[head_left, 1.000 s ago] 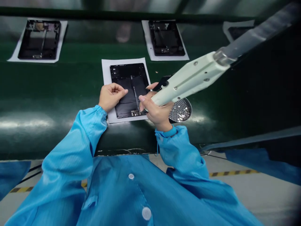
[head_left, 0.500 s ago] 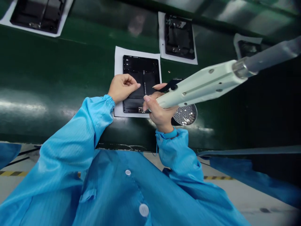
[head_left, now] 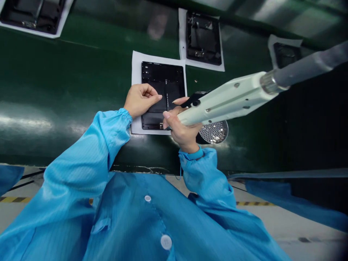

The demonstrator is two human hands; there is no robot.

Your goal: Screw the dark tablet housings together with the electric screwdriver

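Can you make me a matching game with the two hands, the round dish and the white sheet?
Things:
1. left hand
2. right hand
3. round dish
4. white sheet

Clues:
A. wrapped around the pale green tool
B. lies under the black panel
C. has small shiny pieces in it
D. thumb and finger brought together at the panel's left side

Pairs: 1-D, 2-A, 3-C, 4-B

Pale mint on the tool [head_left: 221,103], black on its lever [head_left: 194,98], grey on the hose [head_left: 304,69]. Black over the panel [head_left: 175,88], with tiny white marks along its strip [head_left: 166,95]. White on the paper [head_left: 136,72], dark green across the bench [head_left: 67,81]. Silver on the dish [head_left: 214,132], dotted dark. Bright blue on the gown [head_left: 129,217], white on its buttons [head_left: 166,242]. Yellow and dark stripes on the tape [head_left: 16,199].
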